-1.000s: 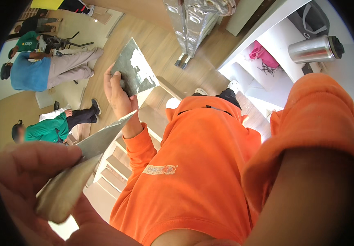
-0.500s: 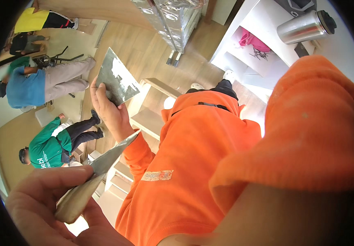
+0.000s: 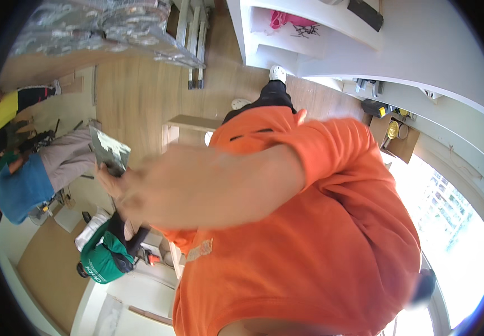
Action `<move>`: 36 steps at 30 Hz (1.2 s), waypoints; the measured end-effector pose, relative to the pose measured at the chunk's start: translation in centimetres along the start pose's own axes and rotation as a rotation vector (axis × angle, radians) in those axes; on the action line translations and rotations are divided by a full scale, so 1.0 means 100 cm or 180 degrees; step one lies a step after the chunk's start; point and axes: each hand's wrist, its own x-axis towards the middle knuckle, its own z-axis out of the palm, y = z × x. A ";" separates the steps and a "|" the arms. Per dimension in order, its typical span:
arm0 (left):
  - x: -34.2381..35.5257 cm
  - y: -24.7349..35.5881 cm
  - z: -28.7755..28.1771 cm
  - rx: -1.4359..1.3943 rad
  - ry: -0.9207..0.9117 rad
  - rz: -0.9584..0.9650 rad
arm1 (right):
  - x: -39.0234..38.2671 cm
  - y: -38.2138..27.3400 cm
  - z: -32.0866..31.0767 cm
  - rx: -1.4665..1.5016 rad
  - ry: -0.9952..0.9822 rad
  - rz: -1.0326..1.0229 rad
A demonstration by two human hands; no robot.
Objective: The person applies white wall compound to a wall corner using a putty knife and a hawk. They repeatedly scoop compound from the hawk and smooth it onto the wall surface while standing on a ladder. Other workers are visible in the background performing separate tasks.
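Note:
My left hand (image 3: 105,178) grips a thin metal plate (image 3: 110,150) patched with white putty, held out at the left of the head view. My right forearm, its orange sleeve pushed up, crosses from the right in front of my body. My right hand (image 3: 135,196) is blurred and overlaps the left hand, close beside the plate. Its fingers look curled, mostly turned away from the camera. The putty knife that shows in this hand in the earlier frame is hidden behind it now.
People in green (image 3: 104,257) and blue (image 3: 26,187) tops work at the left. A metal ladder (image 3: 197,45) leans at the top, near foil-like wrapped material (image 3: 102,28). White shelving (image 3: 421,50) holds a pink bag (image 3: 286,20). A bright window (image 3: 455,224) lies right; a wooden step (image 3: 197,121) stands near my legs.
My right hand has swung away from the near lower left to the left hand and plate. The view has turned, bringing the window in and putting the metal bottle mostly out of sight.

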 end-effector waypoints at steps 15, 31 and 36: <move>0.043 0.049 0.068 -0.2568 0.0255 -0.2126 | -0.199 0.108 -0.073 0.0214 0.1297 0.2727; -0.029 0.203 0.123 -0.2890 0.0351 -0.2445 | -0.140 0.127 -0.139 -0.0888 0.0912 -0.0005; -0.034 0.220 0.115 -0.2501 0.0332 -0.2486 | -0.116 0.114 -0.145 -0.1344 0.0953 -0.0392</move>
